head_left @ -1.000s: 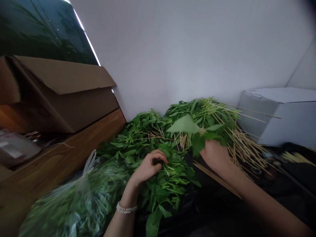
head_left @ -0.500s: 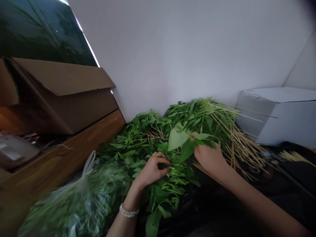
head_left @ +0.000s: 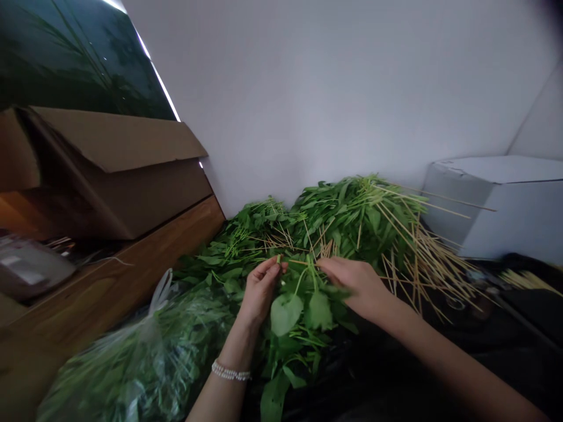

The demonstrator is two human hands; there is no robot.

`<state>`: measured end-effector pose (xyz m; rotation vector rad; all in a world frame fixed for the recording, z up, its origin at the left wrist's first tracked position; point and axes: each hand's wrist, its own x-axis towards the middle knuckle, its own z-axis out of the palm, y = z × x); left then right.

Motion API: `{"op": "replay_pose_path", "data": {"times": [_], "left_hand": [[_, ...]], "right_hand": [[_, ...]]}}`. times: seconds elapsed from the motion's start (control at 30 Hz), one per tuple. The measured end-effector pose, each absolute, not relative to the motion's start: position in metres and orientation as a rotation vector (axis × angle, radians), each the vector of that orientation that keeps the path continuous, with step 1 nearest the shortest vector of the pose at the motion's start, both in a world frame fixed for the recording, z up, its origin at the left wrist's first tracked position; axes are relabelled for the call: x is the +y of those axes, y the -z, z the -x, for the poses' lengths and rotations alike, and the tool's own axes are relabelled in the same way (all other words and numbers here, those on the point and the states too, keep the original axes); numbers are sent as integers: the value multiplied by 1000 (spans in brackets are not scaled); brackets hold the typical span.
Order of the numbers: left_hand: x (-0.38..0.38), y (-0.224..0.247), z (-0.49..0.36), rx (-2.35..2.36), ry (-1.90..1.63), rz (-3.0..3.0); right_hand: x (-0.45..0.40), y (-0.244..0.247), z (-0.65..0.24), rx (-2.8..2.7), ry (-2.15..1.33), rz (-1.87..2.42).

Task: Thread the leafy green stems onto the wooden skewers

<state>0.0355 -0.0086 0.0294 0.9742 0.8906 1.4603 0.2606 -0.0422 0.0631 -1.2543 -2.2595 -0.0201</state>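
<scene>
My left hand [head_left: 260, 290], with a beaded bracelet at its wrist, pinches a green stem [head_left: 278, 258] between thumb and fingers. To its right, my right hand [head_left: 352, 284] is closed on a thin stick [head_left: 299, 262] that points left toward the left fingertips. Leafy stems [head_left: 311, 272] hang from the stick between both hands, their broad leaves [head_left: 285, 313] facing down. Beneath lies a pile of loose green stems and leaves [head_left: 275, 395]. Behind the right hand, a larger leafy heap [head_left: 338, 205] carries many thin sticks [head_left: 433, 258] pointing right.
A tied clear plastic bag [head_left: 145, 363] of greens sits at the lower left. Beyond it are a wooden surface [head_left: 176, 234] and an open cardboard box [head_left: 145, 193]. A white box [head_left: 519, 205] stands at the right, against the pale wall [head_left: 329, 88].
My right hand has lowered and turned, so the leaves by it now hang down below the stick. My left hand has risen from the pile and now pinches a stem.
</scene>
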Motion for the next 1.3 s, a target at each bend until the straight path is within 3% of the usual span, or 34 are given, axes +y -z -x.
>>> {"op": "replay_pose_path", "data": {"times": [1.3], "left_hand": [[-11, -28, -40, 868, -1364, -923]], "right_hand": [[-46, -31, -232, -2296, 238, 1350]]}}
